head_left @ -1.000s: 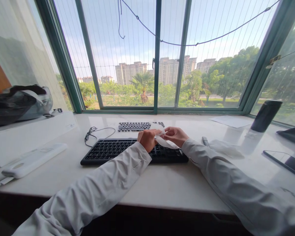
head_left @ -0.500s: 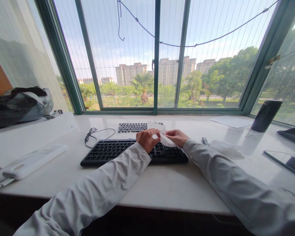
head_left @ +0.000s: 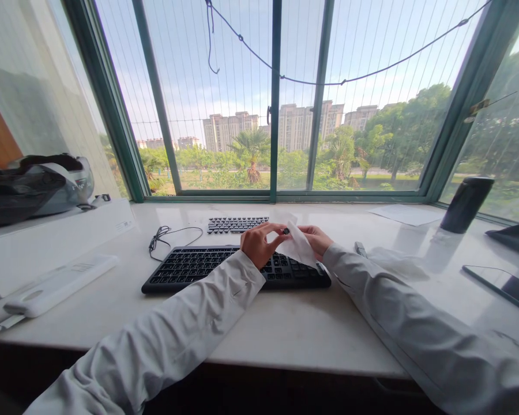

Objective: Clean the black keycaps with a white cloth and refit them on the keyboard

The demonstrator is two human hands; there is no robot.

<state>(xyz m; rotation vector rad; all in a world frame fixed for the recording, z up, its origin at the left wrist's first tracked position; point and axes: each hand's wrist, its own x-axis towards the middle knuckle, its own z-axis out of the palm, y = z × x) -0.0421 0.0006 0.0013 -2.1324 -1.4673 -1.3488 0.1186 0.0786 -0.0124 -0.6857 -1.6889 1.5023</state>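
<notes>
While my 2 white sleeves are reaching forward across the pale counter (head_left: 285, 328), I am holding both hands up just above the right end of the black keyboard (head_left: 199, 266). My left hand (head_left: 256, 245) is curling closed, pinching a small dark keycap (head_left: 286, 231) between thumb and fingertips. My right hand (head_left: 316, 241) is closing on a white wipe (head_left: 299, 246), which is draping down from my fingers toward the keys and is touching the keycap where the 2 hands are meeting. The keyboard is lying flat on the counter, directly under my wrists, with its long side facing me.

Left of the keyboard, a white flat case (head_left: 56, 281) is lying near the counter's edge, and a black cable (head_left: 162, 237) is sitting loosely coiled just beyond the keyboard's far left corner. Behind the keyboard, a set of loose black keys (head_left: 236, 224) is lying in rows. Right of my right sleeve, a crumpled clear wrapper (head_left: 398, 260) is resting on the counter, and a dark phone (head_left: 501, 282) is lying further right. Farther back, a black tumbler (head_left: 466, 204) is standing upright near a sheet of paper (head_left: 409, 213). At the far left, a dark bag (head_left: 30, 187) is sitting on a raised white ledge. Beyond everything, the green-framed window (head_left: 275, 115) is showing trees and tall buildings.
</notes>
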